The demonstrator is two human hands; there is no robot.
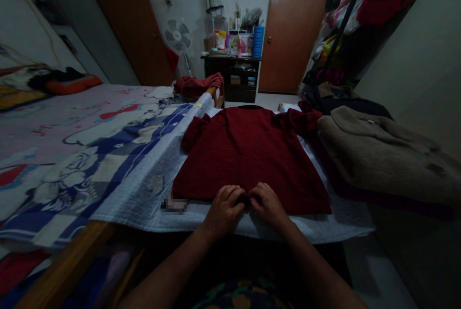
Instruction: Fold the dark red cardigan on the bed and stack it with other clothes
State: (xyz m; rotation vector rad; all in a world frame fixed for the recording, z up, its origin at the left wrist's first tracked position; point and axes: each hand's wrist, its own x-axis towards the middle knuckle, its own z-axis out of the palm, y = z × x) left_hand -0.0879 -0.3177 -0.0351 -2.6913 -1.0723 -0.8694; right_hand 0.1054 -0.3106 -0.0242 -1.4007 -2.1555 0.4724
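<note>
As seen from the hands, the dark brown wooden cabinet [215,69] stands at twelve o'clock, small boxes [235,80] on its open shelf. On top are a clear plastic box [212,24], contents too dim to read, a red-and-yellow plastic packet [220,41] and a tall ribbed blue stack [258,42].

The dark red short-sleeved cloth top [248,150] lies spread flat at twelve o'clock, hem nearest the person, on a pale blue quilted cloth [144,203]. The left hand [224,207] and right hand [267,204] meet at mid-hem, touching it; on each, the fingers are bent with the thumb close, nearly closed. Whether they pinch the fabric, I cannot tell.

At two o'clock sits a folded grey-brown fleecy coat [382,155]; at ten, a bed with a pink-and-blue patterned cover [82,131]. A white standing fan [177,35] is at eleven, and a brown wooden door [295,35] between twelve and one.
</note>
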